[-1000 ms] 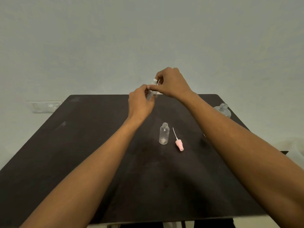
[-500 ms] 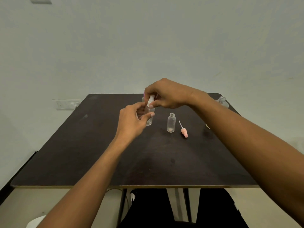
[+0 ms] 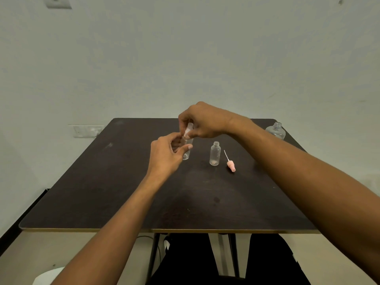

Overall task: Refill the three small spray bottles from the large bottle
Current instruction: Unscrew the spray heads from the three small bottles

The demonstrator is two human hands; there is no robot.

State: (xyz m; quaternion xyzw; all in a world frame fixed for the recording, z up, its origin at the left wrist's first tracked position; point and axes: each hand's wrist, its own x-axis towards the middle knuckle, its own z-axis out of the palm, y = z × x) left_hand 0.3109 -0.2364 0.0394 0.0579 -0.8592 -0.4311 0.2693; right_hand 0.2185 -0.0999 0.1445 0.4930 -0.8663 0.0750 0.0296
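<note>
Under the table: dark trousers [image 3: 197, 260] and thin table legs [image 3: 153, 254] are seen at the bottom middle of the frame.
Table [image 3: 102, 192]: a dark top is spread across the middle of the frame.
Left hand [image 3: 166, 156]: fingers and thumb are curled round the body of a small clear bottle, near the middle of the frame.
Held bottle [image 3: 186, 155]: it is kept almost upright; whether its base touches the table cannot be told.
Right hand [image 3: 205, 122]: it is placed just above the left hand, and its fingertips are pinched on the pale spray top [image 3: 188, 129] of the held bottle.
Open bottle [image 3: 215, 154]: a second small clear bottle is stood upright with no top, just right of the held bottle and apart from it.
Pink spray top [image 3: 231, 164]: it is laid on its side just right of the open bottle, with its thin tube pointed toward the far side.
Large bottle [image 3: 276, 131]: it is stood upright with no cap at the far right corner of the table, well apart from both hands.
Wall: one plate [image 3: 87, 130] is seen at the left behind the table, and one more [image 3: 58, 2] in the upper left of the frame.
</note>
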